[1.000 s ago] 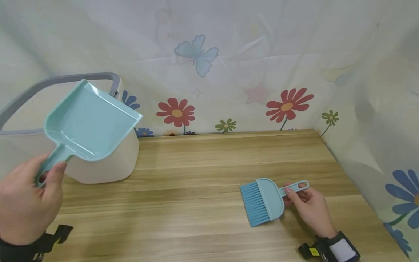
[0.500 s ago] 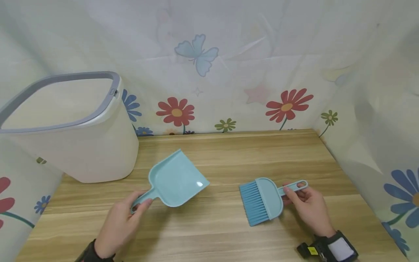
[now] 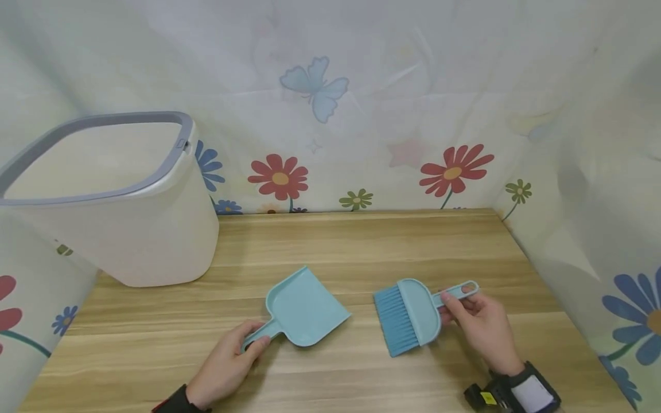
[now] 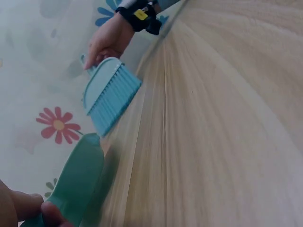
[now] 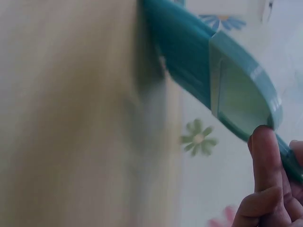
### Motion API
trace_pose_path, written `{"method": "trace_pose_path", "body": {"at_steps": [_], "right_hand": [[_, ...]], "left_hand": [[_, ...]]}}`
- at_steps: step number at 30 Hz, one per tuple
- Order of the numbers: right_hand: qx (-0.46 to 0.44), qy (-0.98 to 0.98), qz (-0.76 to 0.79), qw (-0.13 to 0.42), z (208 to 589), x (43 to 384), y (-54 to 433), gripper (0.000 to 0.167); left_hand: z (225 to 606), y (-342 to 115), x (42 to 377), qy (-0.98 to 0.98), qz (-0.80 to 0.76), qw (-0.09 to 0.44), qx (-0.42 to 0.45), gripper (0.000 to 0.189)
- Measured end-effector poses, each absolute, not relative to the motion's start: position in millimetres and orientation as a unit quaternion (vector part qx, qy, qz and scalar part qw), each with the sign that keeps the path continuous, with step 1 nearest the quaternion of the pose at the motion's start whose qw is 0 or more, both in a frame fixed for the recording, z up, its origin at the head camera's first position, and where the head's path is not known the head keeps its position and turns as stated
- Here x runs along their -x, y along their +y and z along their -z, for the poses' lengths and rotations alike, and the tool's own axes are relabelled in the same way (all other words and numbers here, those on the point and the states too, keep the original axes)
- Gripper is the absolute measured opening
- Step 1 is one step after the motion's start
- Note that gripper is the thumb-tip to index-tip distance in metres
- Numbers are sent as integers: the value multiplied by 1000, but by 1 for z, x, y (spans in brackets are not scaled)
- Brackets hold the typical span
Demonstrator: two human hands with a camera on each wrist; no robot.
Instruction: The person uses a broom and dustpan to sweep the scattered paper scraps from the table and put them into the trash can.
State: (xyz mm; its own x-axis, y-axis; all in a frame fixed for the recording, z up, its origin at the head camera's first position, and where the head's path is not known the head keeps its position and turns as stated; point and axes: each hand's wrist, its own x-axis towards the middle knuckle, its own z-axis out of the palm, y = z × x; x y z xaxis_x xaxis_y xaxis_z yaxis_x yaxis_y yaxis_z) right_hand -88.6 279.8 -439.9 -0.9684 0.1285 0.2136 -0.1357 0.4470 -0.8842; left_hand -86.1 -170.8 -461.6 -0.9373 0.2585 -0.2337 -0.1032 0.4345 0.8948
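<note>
My left hand (image 3: 227, 362) grips the handle of a light blue dustpan (image 3: 308, 310) low over the middle of the table. The pan's open edge faces right, toward the brush. In the left wrist view the dustpan (image 4: 78, 177) appears nearly edge-on, close over the wood. My right hand (image 3: 482, 330) pinches the handle of a small light blue hand brush (image 3: 420, 312), thumb on top. Its bristles point left, at the dustpan, with a gap of bare wood between the two. In the right wrist view, fingers (image 5: 267, 165) lie along the underside of the brush (image 5: 241, 90).
A tall white bin (image 3: 155, 241) with a grey rim stands at the back left of the wooden table (image 3: 372, 241). Behind and along the right side hangs a white sheet (image 3: 387, 103) printed with flowers and a butterfly. Both wrists wear dark straps.
My left hand has brought the dustpan from in front of the bin, right and down to the table's middle. The brush and right hand have shifted only slightly left.
</note>
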Motion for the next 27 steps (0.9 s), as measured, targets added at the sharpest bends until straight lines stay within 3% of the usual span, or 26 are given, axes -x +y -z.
{"method": "trace_pose_path", "body": {"at_steps": [4,10,16,21,27], "right_hand": [[-91,-861,-457,203,418,97,253,10],[-301,-870,-221,322,394,111,194,33],[-435,-837,-51,328,396,115,135,25],[-476,-822,28,311,409,115,105,26],[-498,-818,48,284,422,110,87,22]], "left_hand": [[462,-167,83,807,-552,202,-62,38],[465,-157,74,760,-599,229,-102,42],[465,-142,63,656,-680,314,-89,52],[463,-135,57,539,-749,380,-69,58],[463,-130,54,432,-798,414,-68,54]]}}
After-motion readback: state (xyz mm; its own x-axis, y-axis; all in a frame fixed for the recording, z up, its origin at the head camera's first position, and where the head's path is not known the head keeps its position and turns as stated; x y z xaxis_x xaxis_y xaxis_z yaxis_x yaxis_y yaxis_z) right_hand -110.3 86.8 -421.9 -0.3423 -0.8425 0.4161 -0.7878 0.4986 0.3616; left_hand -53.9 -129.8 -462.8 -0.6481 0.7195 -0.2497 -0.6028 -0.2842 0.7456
